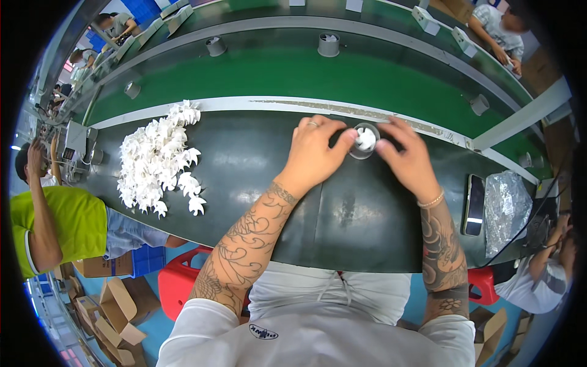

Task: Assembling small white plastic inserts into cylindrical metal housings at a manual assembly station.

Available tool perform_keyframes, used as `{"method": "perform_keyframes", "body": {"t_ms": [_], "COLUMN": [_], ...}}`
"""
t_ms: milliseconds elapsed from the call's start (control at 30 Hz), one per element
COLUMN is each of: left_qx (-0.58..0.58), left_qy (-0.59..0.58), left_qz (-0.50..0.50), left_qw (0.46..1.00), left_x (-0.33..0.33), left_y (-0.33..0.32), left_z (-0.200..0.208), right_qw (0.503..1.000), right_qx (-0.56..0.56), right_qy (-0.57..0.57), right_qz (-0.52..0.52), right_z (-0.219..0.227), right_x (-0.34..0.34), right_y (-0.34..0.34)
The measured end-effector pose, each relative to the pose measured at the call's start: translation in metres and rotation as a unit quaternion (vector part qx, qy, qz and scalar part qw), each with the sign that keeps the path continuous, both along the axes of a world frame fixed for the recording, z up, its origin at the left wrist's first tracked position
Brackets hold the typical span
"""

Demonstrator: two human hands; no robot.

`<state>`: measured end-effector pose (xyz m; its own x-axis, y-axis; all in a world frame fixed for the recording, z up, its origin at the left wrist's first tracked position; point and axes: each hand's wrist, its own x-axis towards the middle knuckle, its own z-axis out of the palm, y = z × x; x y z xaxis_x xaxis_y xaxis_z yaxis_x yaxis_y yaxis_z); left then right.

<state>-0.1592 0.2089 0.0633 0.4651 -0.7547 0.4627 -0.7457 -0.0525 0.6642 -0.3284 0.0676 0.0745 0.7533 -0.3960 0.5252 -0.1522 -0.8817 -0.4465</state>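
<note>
A short round grey housing [359, 155] stands on the dark work surface in front of me, with a white bladed piece [366, 139] inside it. My left hand [317, 150] is closed at the housing's left side, its thumb at the rim beside the white piece; its other fingertips are partly hidden. On the right side, my right hand [408, 153] has thumb and fingers apart, curving around the housing close to its rim. Far to the left lies a large heap of similar white bladed pieces [153, 162], a few of them loose at its near edge.
Beyond a pale ledge [244, 104], a green conveyor belt [269, 73] carries several grey housings [328, 44]. A phone [474, 205] and a clear plastic bag [507, 211] lie at the right. A person in a bright green shirt [67, 223] sits at the left, near a red stool [177, 284].
</note>
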Motion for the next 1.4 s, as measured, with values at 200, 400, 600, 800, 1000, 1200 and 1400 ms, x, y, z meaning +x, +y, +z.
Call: {"method": "perform_keyframes", "body": {"t_ms": [200, 400, 600, 800, 1000, 1200, 1400], "left_qx": [-0.056, -0.058, -0.072, -0.070, -0.068, -0.075, -0.055], "left_qy": [0.143, 0.206, 0.190, 0.137, 0.054, -0.040, -0.096], "left_qz": [0.055, 0.083, 0.093, 0.083, 0.080, 0.108, 0.268], "left_qw": [0.987, 0.973, 0.975, 0.985, 0.993, 0.991, 0.957], "left_x": [0.022, 0.034, 0.041, 0.035, 0.036, 0.040, 0.062], "left_y": [0.003, 0.003, 0.002, -0.003, -0.004, -0.007, 0.017], "left_z": [0.005, 0.001, -0.006, -0.010, -0.011, -0.012, 0.014], "right_qw": [0.678, 0.676, 0.659, 0.672, 0.657, 0.940, 0.849], "right_qx": [0.560, 0.694, 0.716, 0.710, 0.723, 0.045, -0.043], "right_qy": [0.284, 0.004, -0.069, -0.040, -0.106, -0.153, 0.047], "right_qz": [0.382, 0.250, 0.221, 0.207, 0.187, -0.302, -0.524], "right_z": [0.041, -0.004, 0.000, -0.002, -0.003, -0.019, -0.046], "right_x": [-0.021, 0.001, -0.004, -0.006, 0.003, -0.003, -0.097], "right_y": [0.011, 0.036, 0.008, 0.007, 0.001, -0.181, -0.310]}}
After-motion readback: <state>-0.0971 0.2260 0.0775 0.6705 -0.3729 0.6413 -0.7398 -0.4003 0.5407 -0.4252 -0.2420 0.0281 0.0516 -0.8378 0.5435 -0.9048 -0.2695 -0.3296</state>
